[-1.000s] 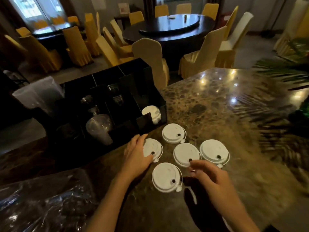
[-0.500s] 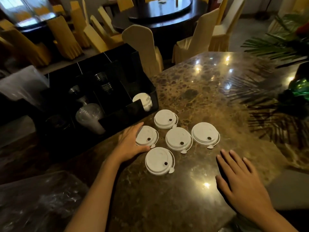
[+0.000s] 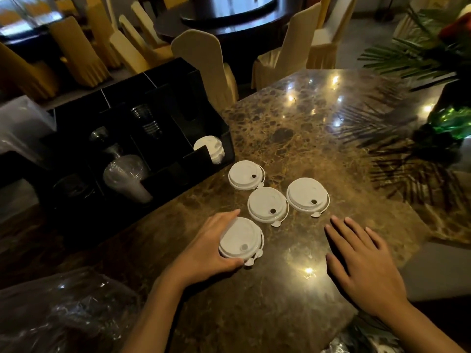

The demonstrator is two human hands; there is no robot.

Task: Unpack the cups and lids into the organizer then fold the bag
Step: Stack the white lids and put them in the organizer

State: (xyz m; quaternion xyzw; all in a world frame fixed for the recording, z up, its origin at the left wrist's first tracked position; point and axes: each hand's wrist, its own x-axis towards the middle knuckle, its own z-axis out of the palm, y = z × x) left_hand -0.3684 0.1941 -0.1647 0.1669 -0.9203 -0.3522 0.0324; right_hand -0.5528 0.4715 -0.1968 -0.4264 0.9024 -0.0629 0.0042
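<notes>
1. We see the left hand [image 3: 204, 247] closed around a small stack of white lids [image 3: 240, 238]. The fingers curl over the far edge and the thumb presses the near edge. Two little tabs show at the near side, so we think there are two lids together, but the view is too dim to be sure.
2. The right hand [image 3: 367, 266] lies flat and open on the marble table [image 3: 293, 138], palm down, fingers spread. It holds nothing and sits at about 3 o'clock from the stack, apart from it.
3. Three other lids lie loose on the table. The middle lid [image 3: 267, 205] is at 1 o'clock from the stack, just beside it. The far lid [image 3: 246, 174] is at 11 o'clock from the middle one. The right lid [image 3: 307, 197] is at 3 o'clock from the middle one, near the right fingertips.
4. The black organizer [image 3: 226, 138] stands at 10 o'clock from the loose lids. In its front right compartment there are already some white lids [image 3: 209, 147], standing on edge.
5. Clear cups [image 3: 125, 177] lie tilted in a middle compartment, and more clear cups [image 3: 147, 121] are nested in the compartment behind.
6. The clear plastic bag [image 3: 66, 314] lies crumpled at 7 o'clock, beside the left forearm, not folded.
</notes>
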